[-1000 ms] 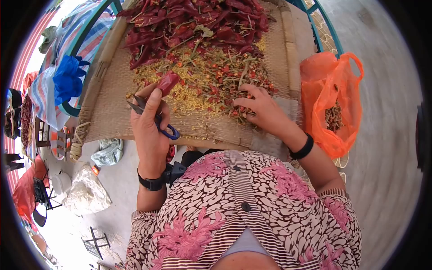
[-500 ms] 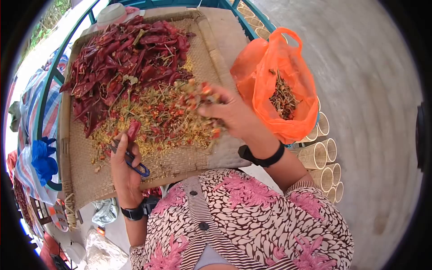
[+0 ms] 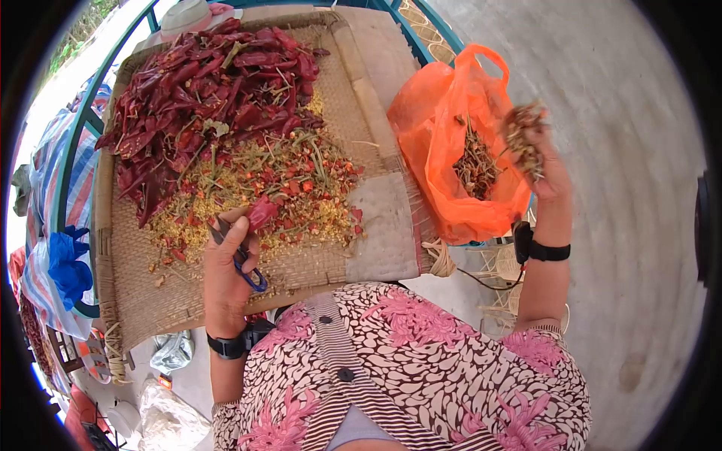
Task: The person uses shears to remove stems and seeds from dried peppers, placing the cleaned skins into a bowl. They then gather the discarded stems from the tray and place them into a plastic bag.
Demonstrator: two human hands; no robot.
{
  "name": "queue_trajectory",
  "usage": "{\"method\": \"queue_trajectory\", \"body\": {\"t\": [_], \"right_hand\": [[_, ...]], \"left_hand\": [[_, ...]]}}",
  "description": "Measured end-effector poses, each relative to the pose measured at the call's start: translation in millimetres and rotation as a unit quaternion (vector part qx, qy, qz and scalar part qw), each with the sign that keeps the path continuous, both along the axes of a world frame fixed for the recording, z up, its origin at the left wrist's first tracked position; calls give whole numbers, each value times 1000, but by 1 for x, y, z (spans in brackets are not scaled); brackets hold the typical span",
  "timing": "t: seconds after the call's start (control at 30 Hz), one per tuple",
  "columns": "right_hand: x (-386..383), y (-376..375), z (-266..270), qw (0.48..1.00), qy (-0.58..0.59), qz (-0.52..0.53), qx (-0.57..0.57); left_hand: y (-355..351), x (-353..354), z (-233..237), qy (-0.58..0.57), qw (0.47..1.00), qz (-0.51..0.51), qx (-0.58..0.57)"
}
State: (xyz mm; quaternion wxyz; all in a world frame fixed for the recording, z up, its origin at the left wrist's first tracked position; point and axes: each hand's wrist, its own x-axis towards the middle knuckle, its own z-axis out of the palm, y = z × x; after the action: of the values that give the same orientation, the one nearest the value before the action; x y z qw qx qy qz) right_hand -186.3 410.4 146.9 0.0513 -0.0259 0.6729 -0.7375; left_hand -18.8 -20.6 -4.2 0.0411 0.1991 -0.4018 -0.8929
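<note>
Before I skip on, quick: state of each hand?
Left hand: closed, holding scissors and a red pepper.
Right hand: closed around a clump of stems, near the orange bag.

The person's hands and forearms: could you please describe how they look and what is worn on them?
The left hand and right hand are ungloved. Each wrist has a black band, left and right, with a small black unit. A thin dark cable hangs near the right one. The sleeves are dark-and-cream patterned, with pink flowers and striped cuffs.

I count two hands (image 3: pixel 228 282), two wristbands (image 3: pixel 549 252), one scissors (image 3: pixel 258 281), one tray (image 3: pixel 301 272) at ten o'clock, one orange bag (image 3: pixel 436 177) at two.
</note>
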Motion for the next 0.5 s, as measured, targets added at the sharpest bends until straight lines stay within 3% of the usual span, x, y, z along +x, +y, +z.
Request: {"method": "queue_trajectory", "body": {"t": [0.1,0.13,0.17,0.23,0.3,0.4,0.5], "right_hand": [[-4,-6,-21,963,-180,-68,187],[-9,6,-33,930,-26,-49,364],[-20,24,-47,844,133,-26,519],[-22,11,-37,740,225,0,634],[-22,-19,-7,789,108,4,605],[-25,-58,-1,796,123,10,592],[-41,-63,-20,721,205,61,659]], "left_hand": [[4,-2,3,7,1000,-20,-14],[6,-2,3,8,1000,-23,-18],[6,-4,4,11,999,-24,-22],[8,-3,5,3,999,-21,-25],[7,-4,2,0,999,-28,-28],[7,-3,-4,9,999,-44,-25],[8,-3,0,24,998,-52,-22]]}}
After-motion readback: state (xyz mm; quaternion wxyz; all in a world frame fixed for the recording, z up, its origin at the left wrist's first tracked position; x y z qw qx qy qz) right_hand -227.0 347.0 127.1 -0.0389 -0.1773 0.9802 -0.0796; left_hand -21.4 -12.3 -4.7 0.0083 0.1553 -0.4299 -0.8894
